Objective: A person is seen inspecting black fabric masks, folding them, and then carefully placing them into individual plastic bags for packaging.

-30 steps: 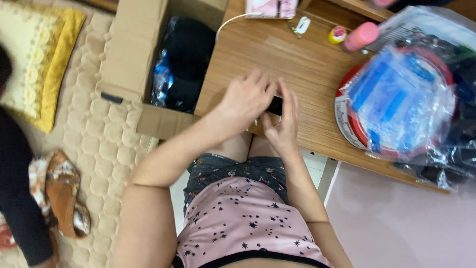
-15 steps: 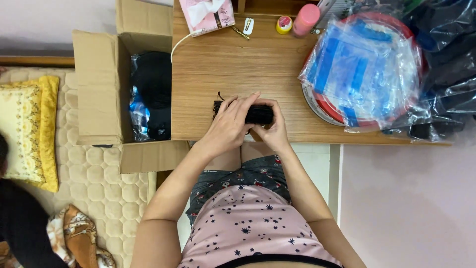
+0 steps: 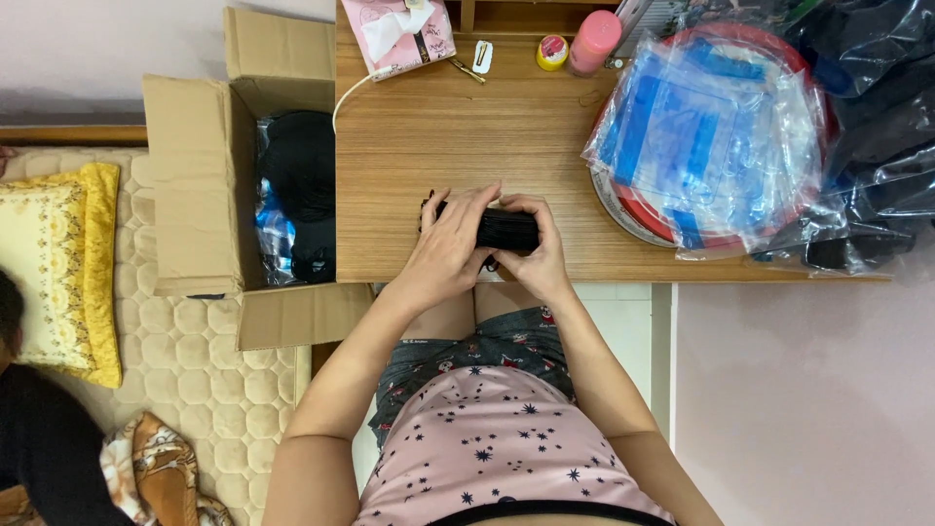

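Shifted black bundle (image 3: 506, 230), half-hidden under both hands.

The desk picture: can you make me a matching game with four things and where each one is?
Things:
1 black bundle
2 tissue box
3 cardboard box
4 yellow pillow

Places:
A on the quilted mat
B back edge of the desk
C between the left hand and right hand
D on the floor beside the desk

Pairs: 1-C, 2-B, 3-D, 4-A
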